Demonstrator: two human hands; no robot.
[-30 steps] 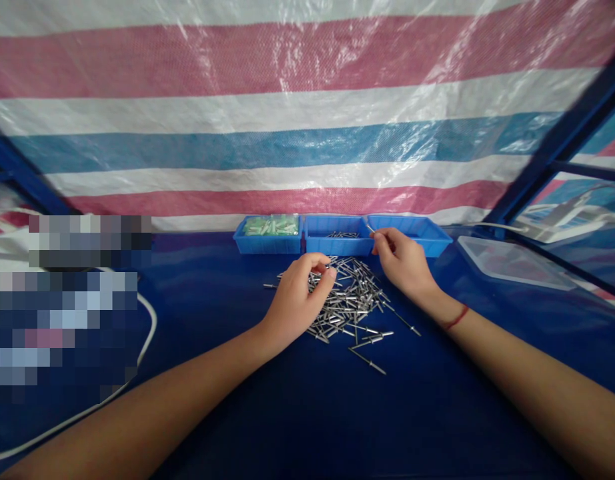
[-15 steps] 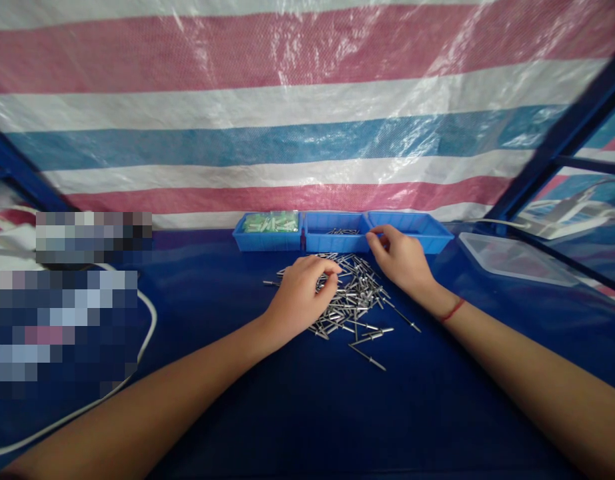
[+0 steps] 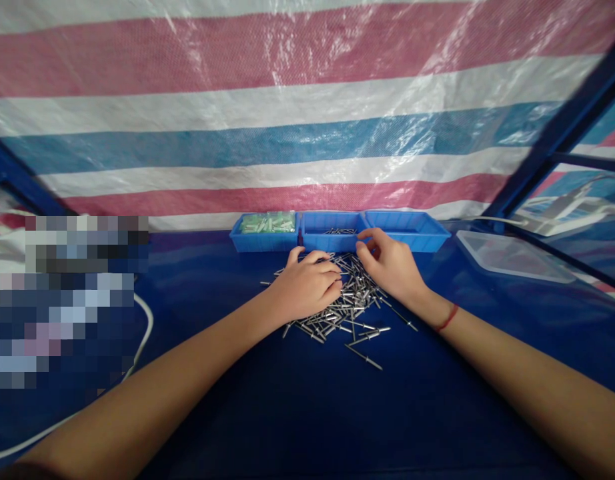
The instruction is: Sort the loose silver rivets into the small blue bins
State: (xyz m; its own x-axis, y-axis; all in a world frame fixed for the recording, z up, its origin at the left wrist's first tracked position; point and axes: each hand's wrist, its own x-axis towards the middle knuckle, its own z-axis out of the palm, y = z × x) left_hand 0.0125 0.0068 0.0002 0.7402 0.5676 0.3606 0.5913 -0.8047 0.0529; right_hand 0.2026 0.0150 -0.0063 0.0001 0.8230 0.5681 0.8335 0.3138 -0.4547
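Note:
A loose pile of silver blind rivets (image 3: 355, 300) lies on the blue tabletop, with a few strays in front of it. My left hand (image 3: 307, 287) rests palm down over the pile's left side, fingers spread among the rivets. My right hand (image 3: 391, 265) hovers at the pile's back right, by the front of the middle blue bin (image 3: 332, 243). Its thumb and index finger are bent close together; whatever may be between them is not visible. Some rivets (image 3: 341, 231) lie in that middle bin.
The left blue bin (image 3: 265, 243) holds a clear bag of pale green pieces (image 3: 268, 223). The right blue bin (image 3: 412, 241) adjoins the middle one. A translucent plastic lid (image 3: 515, 257) lies at right. A white cable (image 3: 146, 327) curves along the left; a striped sheet (image 3: 297, 147) hangs behind.
My left hand has turned palm down and its curled fingers have spread over the rivets. My right hand has shifted slightly left and down, towards the pile.

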